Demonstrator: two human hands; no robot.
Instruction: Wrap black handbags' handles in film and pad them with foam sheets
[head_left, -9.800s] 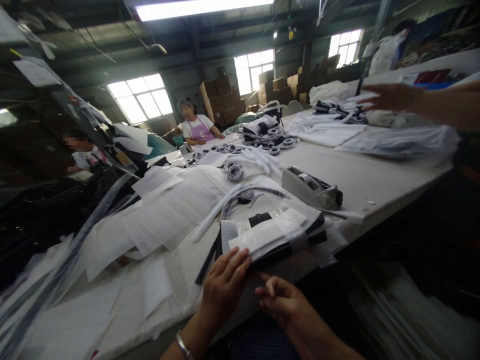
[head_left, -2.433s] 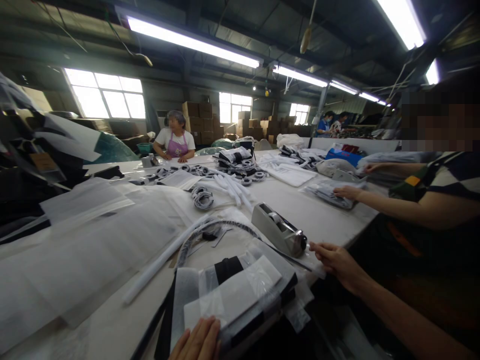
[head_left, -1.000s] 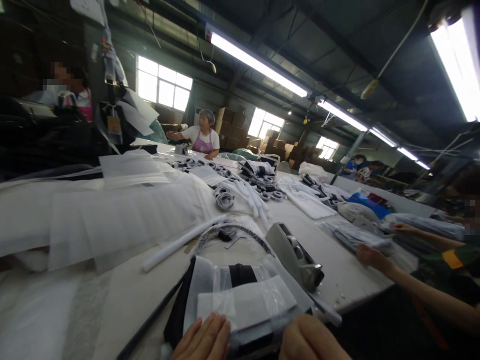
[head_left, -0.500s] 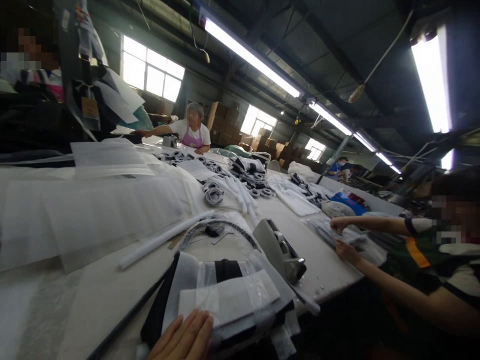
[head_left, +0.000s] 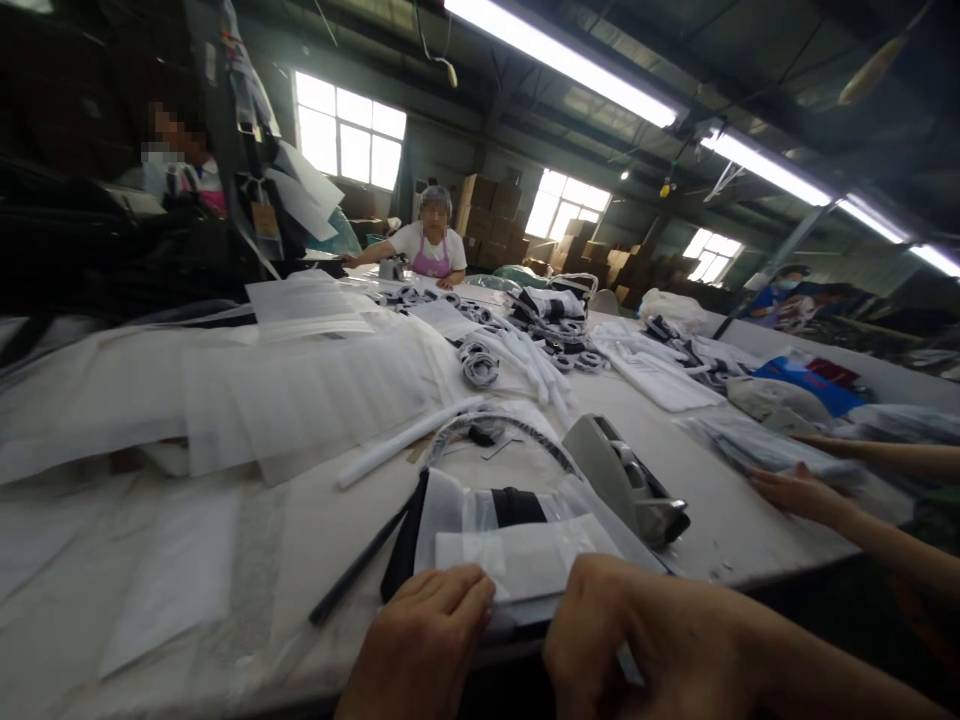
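Note:
A black handbag [head_left: 517,507] lies on the table in front of me, covered with white wrapping sheets and clear tape. Its arched handle [head_left: 501,420] is wrapped too and points away from me. My left hand [head_left: 424,635] is closed over the bag's near left edge, its fingers together on a flat white packet [head_left: 525,555]. At the near right edge, my right hand [head_left: 611,625] is closed with fingers bent down. What it grips is hidden behind the hand. Just beyond the bag's right side stands a grey tape dispenser [head_left: 626,480].
Translucent white sheets [head_left: 315,390] spread across the left. A white foam tube [head_left: 405,442] and a dark strip [head_left: 356,570] lie left of the bag. Coiled wrapped straps [head_left: 478,365] sit farther back. A co-worker's hand [head_left: 799,490] handles plastic-wrapped goods at right; another person [head_left: 435,240] stands across the table.
My right hand has come into view at the bag's near right edge. My left hand has gone from lying flat on the packet to curling over the edge. The view has turned right.

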